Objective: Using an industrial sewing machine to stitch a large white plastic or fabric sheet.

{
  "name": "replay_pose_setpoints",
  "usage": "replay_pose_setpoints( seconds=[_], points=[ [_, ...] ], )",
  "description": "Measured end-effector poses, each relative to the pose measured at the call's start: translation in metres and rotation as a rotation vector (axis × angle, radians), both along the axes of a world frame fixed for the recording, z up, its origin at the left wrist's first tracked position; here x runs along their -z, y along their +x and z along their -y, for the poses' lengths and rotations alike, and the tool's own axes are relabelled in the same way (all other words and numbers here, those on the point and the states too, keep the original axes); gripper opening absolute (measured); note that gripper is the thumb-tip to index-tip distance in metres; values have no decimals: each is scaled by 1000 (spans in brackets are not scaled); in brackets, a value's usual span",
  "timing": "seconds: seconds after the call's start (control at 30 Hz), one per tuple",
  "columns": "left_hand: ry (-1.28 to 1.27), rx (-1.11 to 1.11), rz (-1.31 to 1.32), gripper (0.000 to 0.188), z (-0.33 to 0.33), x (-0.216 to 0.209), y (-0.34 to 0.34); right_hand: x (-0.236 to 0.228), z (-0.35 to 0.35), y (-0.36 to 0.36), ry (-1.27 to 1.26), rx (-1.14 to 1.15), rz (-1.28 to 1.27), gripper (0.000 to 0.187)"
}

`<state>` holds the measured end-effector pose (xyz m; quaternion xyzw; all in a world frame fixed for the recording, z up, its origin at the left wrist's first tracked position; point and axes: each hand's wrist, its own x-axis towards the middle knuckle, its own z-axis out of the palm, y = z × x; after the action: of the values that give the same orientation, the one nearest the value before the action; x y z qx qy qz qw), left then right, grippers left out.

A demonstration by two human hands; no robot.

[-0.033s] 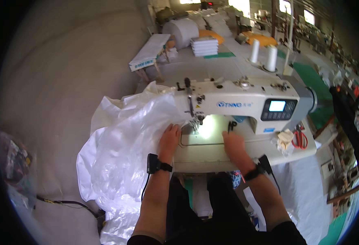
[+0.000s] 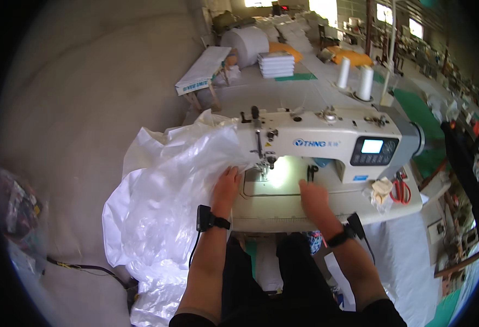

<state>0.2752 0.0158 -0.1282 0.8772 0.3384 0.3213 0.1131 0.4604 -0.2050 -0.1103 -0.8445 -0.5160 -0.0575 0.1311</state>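
My left hand is at the right edge of a large, crumpled white plastic sheet, its fingers closed on the edge just left of the needle. A white sewing machine stands before me, its lamp lighting the bed around the presser foot. My right hand is closed over the bed, right of the needle; whatever it holds, if anything, is hidden. Small black thread snips lie just beyond its fingers. The sheet hangs over the table's left side toward the floor.
Red-handled scissors and a wad of cream cloth lie at the right end of the machine table. Two white thread cones stand behind. Farther back are a low bench, a big white roll and a white stack.
The whole view has shifted slightly, so the machine sits a little lower and farther right. Both hands keep nearly the same places relative to the machine and the sheet.
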Motion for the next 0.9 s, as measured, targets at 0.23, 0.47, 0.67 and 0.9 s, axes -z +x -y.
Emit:
replay_pose_setpoints(
  seconds=[0.23,0.47,0.67,0.9],
  points=[
    [-194,-120,48,34,8,-7,-17,-17,-12,5,129,258,96,20],
    [-185,-164,48,34,14,9,-49,-4,-16,14,-113,270,124,21],
    [-248,-110,159,31,20,6,-63,-17,-8,-53,150,-15,-176,14],
    [-255,-83,193,31,36,6,-63,13,-86,-87,139,-134,-39,24]
  ],
)
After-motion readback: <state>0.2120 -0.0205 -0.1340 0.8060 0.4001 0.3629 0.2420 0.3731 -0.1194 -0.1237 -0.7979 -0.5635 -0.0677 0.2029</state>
